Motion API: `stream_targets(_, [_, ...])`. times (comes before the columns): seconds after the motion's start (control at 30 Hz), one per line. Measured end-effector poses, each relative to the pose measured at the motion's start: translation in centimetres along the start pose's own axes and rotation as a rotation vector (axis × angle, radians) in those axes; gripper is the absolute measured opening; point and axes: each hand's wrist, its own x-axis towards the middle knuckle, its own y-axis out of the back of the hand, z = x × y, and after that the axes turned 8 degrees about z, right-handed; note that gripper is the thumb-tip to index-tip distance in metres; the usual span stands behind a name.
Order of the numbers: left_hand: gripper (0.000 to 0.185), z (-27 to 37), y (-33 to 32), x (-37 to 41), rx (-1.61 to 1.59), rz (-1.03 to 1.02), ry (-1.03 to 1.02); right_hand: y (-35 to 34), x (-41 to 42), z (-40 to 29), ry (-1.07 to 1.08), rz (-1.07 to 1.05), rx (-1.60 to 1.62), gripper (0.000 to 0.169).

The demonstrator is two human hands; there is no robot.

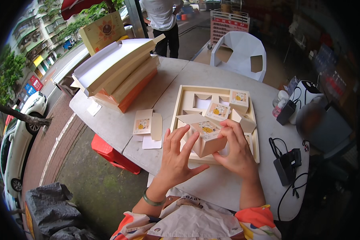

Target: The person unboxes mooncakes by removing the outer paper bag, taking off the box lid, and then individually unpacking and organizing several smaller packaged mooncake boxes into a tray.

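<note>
A small cream paperboard box (212, 145) with a flower print on top is tilted above a shallow divided tray (177, 103). My right hand (237, 148) grips its right side between thumb and fingers, and a flap stands up at its far left. To the left of that box, my left hand (177, 154) has its fingers spread and holds nothing. Behind it, another printed box (218, 111) sits tilted in the tray. One more printed box (239, 98) occupies the far right corner. Left of the tray lies a flattened carton (142, 124) with its flaps out.
Large cream cartons (120, 70) are stacked at the table's far left. Black power adapters (285, 168) and cables lie at the right, near a small bottle (278, 108). A white plastic chair (243, 51) and a standing person (165, 21) are beyond. A red stool (114, 154) is below the left edge.
</note>
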Motion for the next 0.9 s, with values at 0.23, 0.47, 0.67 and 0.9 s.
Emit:
stream_targets(0.23, [0.113,-2.9,4.1,3.5,-0.350,-0.574,0.041,0.1,-0.7,-2.1,0.219,-0.253,0.122,0.047])
stream_targets(0.47, [0.111,-2.5,1.7,1.7,-0.258,-0.294,0.248,0.7,0.0,-1.2,-0.018,-0.072,0.276,0.039])
stream_targets(0.67, [0.092,-0.9,-0.2,1.5,0.160,-0.037,0.094,-2.5,-0.4,1.2,-0.308,-0.074,0.457,0.038])
stream_targets(0.9, [0.078,-0.1,-1.4,1.5,0.307,0.030,0.028,-3.1,-0.7,1.7,-0.289,-0.023,0.481,0.038])
